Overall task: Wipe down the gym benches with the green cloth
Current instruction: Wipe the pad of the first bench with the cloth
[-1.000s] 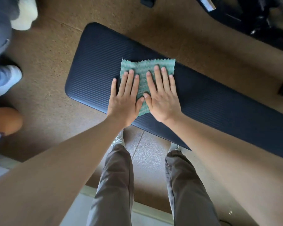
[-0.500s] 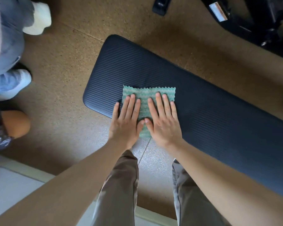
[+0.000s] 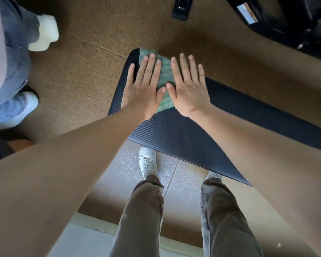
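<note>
Green cloth lies spread flat on the far left end of the dark ribbed bench, its far edge reaching the rounded far corner of the pad. From the head view, both hands press down on it with straight fingers. The left hand covers the cloth's left part, and its little finger lies off the cloth on the bare pad. The right hand covers the right part. The two hands sit side by side with the thumb tips just about touching over the middle of the cloth. Neither hand grips or bunches the fabric.

The bench runs away to the right and out of the picture, and the near edge of the pad sits just above the person's white shoe and grey trousers. Around it is speckled brown floor. Another person's jeans and white shoes stand to the left, and black gym equipment stands at far right.

As a judgement, the wiping is under way and has reached the left end of this bench. The pad shows no damp streak or change of sheen, so I cannot tell which parts are done. The long stretch to the right may need passes, and no other bench is in view.
</note>
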